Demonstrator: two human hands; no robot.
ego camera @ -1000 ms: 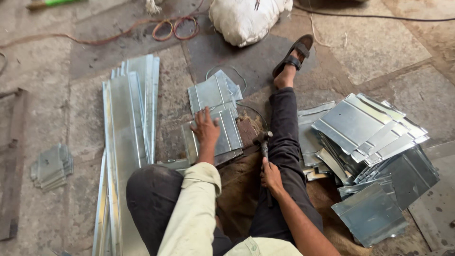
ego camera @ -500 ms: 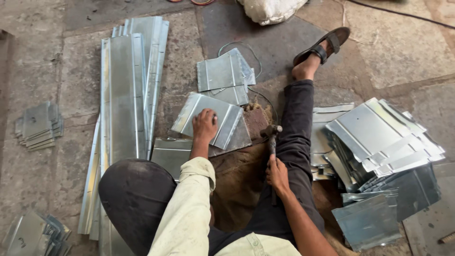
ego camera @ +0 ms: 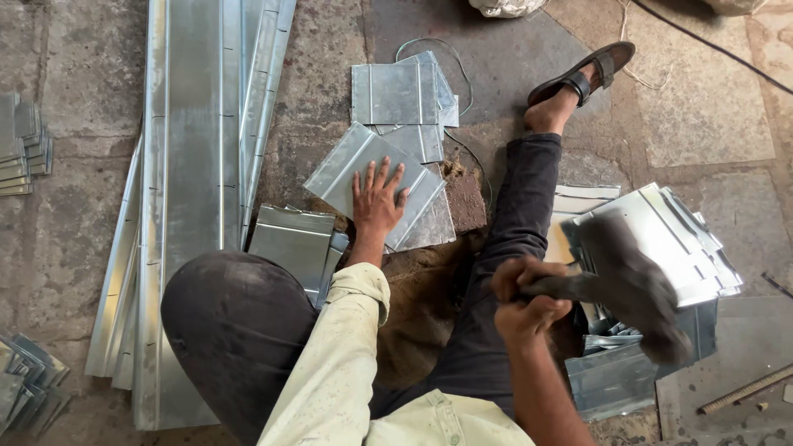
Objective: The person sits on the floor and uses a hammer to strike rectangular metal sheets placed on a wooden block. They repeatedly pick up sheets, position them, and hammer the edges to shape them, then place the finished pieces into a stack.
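Observation:
My left hand (ego camera: 376, 198) lies flat, fingers spread, on a grey sheet-metal piece (ego camera: 347, 169) resting on a block on the floor. My right hand (ego camera: 522, 299) is closed around the handle of a hammer (ego camera: 632, 285), raised above my right leg; the hammer head is blurred with motion. More cut sheet pieces (ego camera: 396, 92) lie just beyond the held one. My right leg stretches forward with a sandal (ego camera: 582, 74) on the foot.
Long metal strips (ego camera: 194, 165) lie along the left. A pile of folded sheet pieces (ego camera: 661, 235) sits at my right. Small stacks of pieces (ego camera: 21, 144) lie at the far left and lower left (ego camera: 25, 384). A wire (ego camera: 471, 157) loops over the stone floor.
The view has closed in on the work. My right hand has lifted the hammer from beside the sheet up over my right leg. My left hand stays on the sheet.

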